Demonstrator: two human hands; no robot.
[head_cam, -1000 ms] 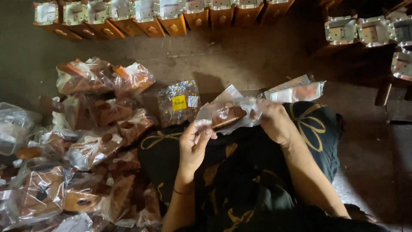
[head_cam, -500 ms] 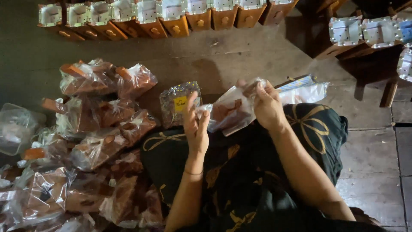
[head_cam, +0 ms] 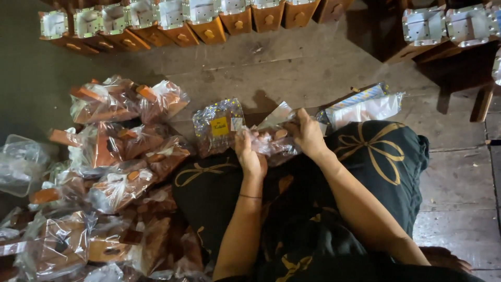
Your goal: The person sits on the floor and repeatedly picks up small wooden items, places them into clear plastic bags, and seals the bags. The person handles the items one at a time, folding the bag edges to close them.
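Note:
I sit on the floor with a clear plastic bag [head_cam: 274,137] holding a brown wooden piece over my lap. My left hand [head_cam: 250,156] grips the bag's left side, fingers curled around it. My right hand [head_cam: 307,134] clasps its right end. A small crinkly packet with a yellow label [head_cam: 218,125] lies just left of my left hand. A flat stack of clear bags [head_cam: 365,107] rests behind my right knee.
A heap of bagged wooden pieces [head_cam: 115,172] covers the floor at my left. A row of small wooden boxes with metal fittings [head_cam: 172,21] lines the far edge, with more boxes [head_cam: 449,26] at the top right. My legs wear dark patterned cloth [head_cam: 376,156].
Both hands have lowered the bag toward my lap and drawn closer together. My left hand, open half a second ago, now grips the bag.

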